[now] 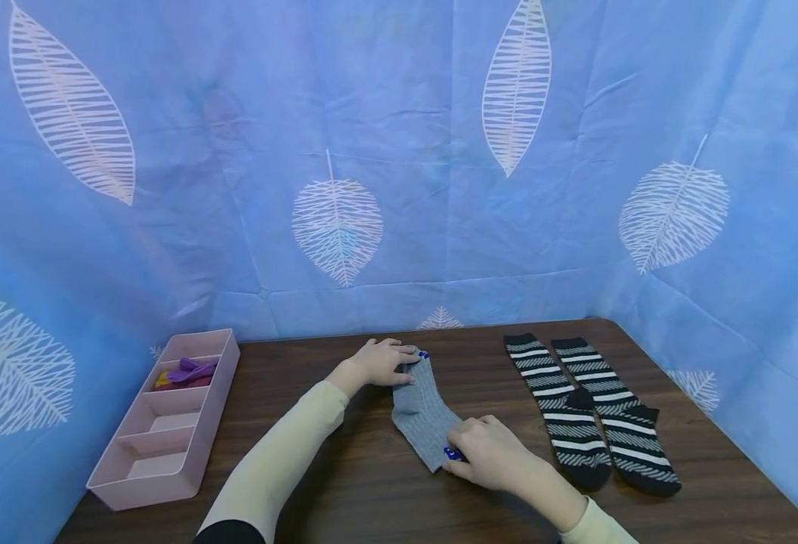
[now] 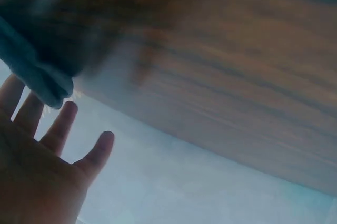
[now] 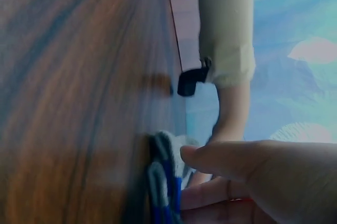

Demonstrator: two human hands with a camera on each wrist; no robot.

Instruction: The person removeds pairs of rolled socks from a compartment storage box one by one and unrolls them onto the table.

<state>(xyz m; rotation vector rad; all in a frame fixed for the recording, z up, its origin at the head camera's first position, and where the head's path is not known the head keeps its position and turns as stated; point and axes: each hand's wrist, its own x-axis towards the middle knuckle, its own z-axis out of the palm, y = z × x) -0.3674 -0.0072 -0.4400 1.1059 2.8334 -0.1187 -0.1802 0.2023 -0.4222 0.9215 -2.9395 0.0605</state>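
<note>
A light grey ribbed sock [image 1: 422, 412] with blue marks at both ends lies slantwise on the dark wooden table between the two hands. At its far end is my left hand [image 1: 380, 363]. In the left wrist view the fingers of this left hand [image 2: 52, 150] are spread and fairly straight, the nearer ones partly hidden behind the sock [image 2: 39, 77]. My right hand [image 1: 490, 453] pinches the near end beside a blue mark. The right wrist view has its thumb [image 3: 210, 158] against the layered, blue-marked edge of the sock [image 3: 168, 176].
Two black-and-white striped socks [image 1: 558, 412] [image 1: 617, 415] lie side by side on the right. A pink divided box [image 1: 191, 468] stands on the left, with purple and yellow cloth items [image 1: 191, 372] in its farther part. Blue leaf-patterned cloth [image 1: 399, 227] hangs behind the table [image 1: 344, 483].
</note>
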